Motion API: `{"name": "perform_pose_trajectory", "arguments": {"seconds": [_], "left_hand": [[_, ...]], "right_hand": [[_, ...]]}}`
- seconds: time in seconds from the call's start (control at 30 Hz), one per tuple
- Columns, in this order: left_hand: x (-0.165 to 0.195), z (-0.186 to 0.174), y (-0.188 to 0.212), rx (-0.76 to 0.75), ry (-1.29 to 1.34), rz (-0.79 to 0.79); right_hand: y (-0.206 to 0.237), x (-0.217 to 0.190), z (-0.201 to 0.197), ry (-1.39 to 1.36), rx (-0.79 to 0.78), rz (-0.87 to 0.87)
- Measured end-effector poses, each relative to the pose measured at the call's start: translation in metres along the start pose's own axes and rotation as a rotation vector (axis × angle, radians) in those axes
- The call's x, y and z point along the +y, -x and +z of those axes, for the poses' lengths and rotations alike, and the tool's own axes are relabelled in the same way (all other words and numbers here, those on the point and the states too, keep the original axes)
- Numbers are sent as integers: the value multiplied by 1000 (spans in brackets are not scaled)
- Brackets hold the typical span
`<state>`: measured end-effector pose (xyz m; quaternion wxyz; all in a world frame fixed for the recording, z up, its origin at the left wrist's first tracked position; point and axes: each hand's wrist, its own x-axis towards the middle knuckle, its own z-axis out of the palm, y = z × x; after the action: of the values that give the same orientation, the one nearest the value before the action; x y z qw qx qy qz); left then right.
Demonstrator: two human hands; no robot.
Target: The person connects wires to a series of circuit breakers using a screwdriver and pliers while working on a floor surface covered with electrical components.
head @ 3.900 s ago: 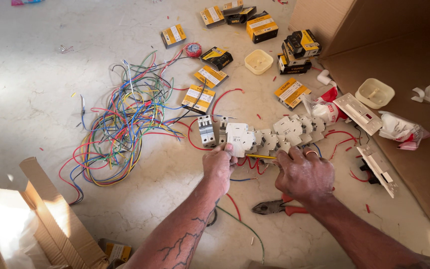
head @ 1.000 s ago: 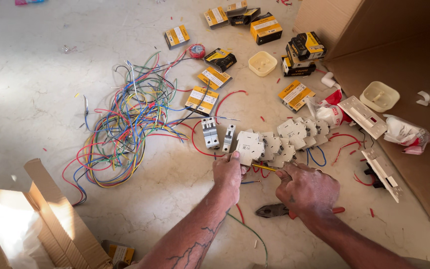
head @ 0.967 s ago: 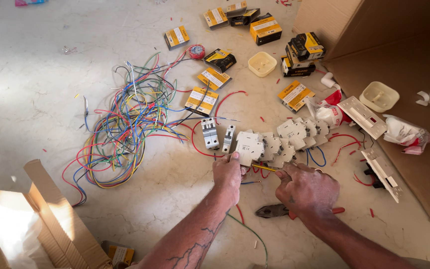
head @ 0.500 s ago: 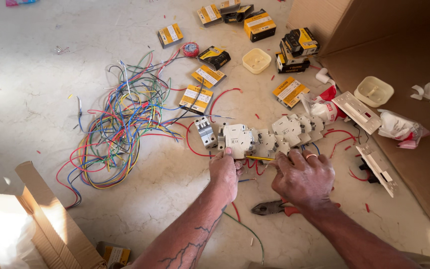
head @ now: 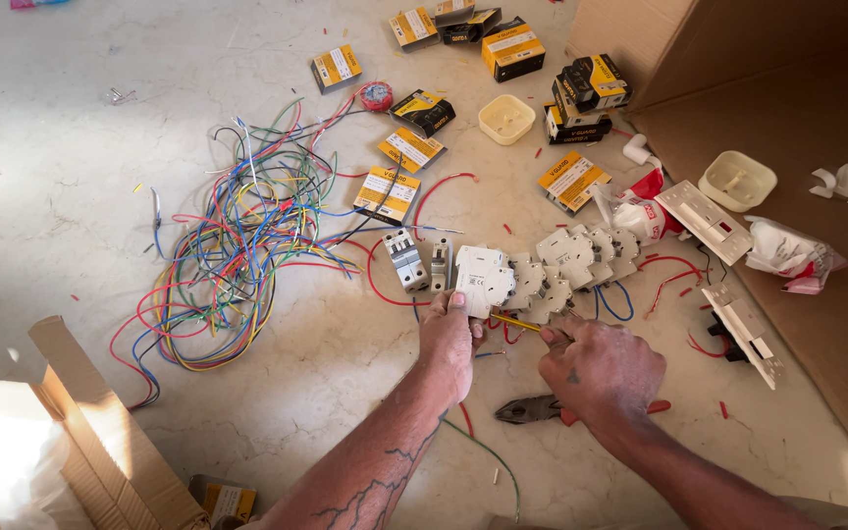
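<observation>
A curved row of white circuit breakers (head: 552,270) lies on the marble floor. My left hand (head: 449,339) rests on the floor with its fingertips pressing the near edge of the leftmost big breaker (head: 483,278). My right hand (head: 601,365) is closed around a yellow-handled screwdriver (head: 514,321), whose shaft points left toward the breakers. Two separate grey breakers (head: 406,259) lie just left of the row. Red-handled pliers (head: 532,408) lie on the floor under my right wrist.
A big tangle of coloured wires (head: 238,245) spreads at left. Several yellow-and-black small boxes (head: 409,150) lie at the top. A large cardboard box (head: 797,147) stands at right with white switch plates (head: 707,220) beside it. Cardboard flaps (head: 100,432) sit at bottom left.
The view shifted slightly. My right hand moved up from the pliers toward the breakers with the screwdriver; my left hand stays on the leftmost breaker.
</observation>
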<state>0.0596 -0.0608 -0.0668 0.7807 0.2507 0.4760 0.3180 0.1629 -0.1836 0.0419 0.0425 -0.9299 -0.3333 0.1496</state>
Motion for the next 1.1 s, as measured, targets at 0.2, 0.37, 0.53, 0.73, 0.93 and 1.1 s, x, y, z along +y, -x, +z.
{"name": "perform_pose_trajectory", "arguments": {"seconds": [0.2,0.37,0.53,0.73,0.93,1.1], "left_hand": [[-2,1,0,-22,-48,0],[-3,2,5,-89,-88,36],[1,4,9,-97,-160,6],[1,6,11,-109,-200,-1],[4,4,8,-143,-194,16],[14,2,0,-108,-174,25]], "right_hand": [[-2,-1,-7,-46,-137,126],[-5,1,-12,-224,-270,264],[-13,11,-9,-456,-389,385],[-35,35,31,-668,-373,341],[-49,47,48,-686,-408,277],[-50,31,9,-243,-245,-120]]}}
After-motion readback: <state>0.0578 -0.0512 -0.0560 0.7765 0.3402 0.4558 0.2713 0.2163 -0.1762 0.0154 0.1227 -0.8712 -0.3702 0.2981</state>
